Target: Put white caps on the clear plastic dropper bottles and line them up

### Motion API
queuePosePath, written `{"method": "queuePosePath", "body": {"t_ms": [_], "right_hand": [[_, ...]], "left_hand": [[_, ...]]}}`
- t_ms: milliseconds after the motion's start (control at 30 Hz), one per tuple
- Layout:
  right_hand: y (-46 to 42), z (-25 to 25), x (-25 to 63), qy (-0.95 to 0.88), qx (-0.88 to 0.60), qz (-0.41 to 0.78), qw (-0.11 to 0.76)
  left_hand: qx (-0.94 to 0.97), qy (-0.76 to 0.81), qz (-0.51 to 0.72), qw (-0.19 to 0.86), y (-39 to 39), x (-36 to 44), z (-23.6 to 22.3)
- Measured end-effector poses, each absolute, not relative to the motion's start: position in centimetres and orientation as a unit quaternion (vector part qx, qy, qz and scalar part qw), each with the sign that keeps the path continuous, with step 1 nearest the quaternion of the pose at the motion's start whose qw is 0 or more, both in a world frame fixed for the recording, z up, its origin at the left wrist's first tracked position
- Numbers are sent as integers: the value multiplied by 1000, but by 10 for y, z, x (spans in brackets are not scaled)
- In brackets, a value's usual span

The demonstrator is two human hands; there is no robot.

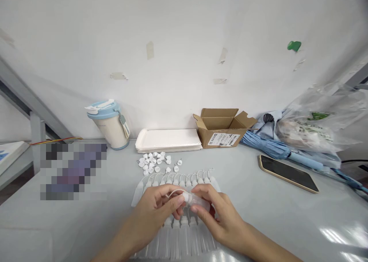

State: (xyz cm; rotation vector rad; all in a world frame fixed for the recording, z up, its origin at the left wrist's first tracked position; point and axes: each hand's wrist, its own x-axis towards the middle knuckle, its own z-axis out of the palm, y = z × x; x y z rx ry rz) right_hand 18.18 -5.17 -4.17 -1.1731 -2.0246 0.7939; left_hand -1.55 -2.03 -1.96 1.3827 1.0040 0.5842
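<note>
A clear plastic tube (200,203) with a white cap and a thin curved tail lies between my hands, above the table. My left hand (161,206) pinches the white cap (186,197) at its left end. The fingers of my right hand (220,212) wrap round the tube's body. Beneath and behind my hands lie two rows of similar tubes; the far row (139,191) has thin curved tails pointing to the wall, and the near row (181,243) is partly hidden by my hands. Small white caps (152,161) are scattered beyond the far row.
Along the wall stand a blue-lidded tumbler (110,126), a stack of white padded envelopes (169,140) and an open cardboard box (221,129). To the right lie a phone (287,173), a folded blue umbrella (267,145) and a plastic bag (310,127). A blurred patch covers something at left.
</note>
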Motion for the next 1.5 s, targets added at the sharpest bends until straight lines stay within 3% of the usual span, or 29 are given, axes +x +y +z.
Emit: {"method": "queuePosePath", "body": {"t_ms": [400,500,633,800,933,1133,1233,1400,1500], "right_hand": [[-44,-40,191,-878,-352,113,303],[-47,-36,191,-852,-386,173,308],[-48,-28,187,-759,-459,345,306],[-45,-30,183,-639,-451,519,343],[-45,-33,183,-641,-447,514,353],[-48,-30,186,-728,-459,392,326],[-49,-30,186,-734,-455,385,326],[-46,-32,185,-685,-449,460,341],[-46,-32,185,-679,-442,471,347]], "left_hand": [[565,434,209,670,-17,-14,-14],[578,435,212,657,-18,-15,-15],[636,416,244,602,-23,-14,-19],[700,414,272,515,-25,-10,-16],[648,420,288,566,-23,-10,-20],[609,422,226,633,-22,-8,-20],[646,415,236,596,-25,-8,-19],[740,422,270,449,-27,-9,-20],[715,423,264,490,-27,-9,-17]]}}
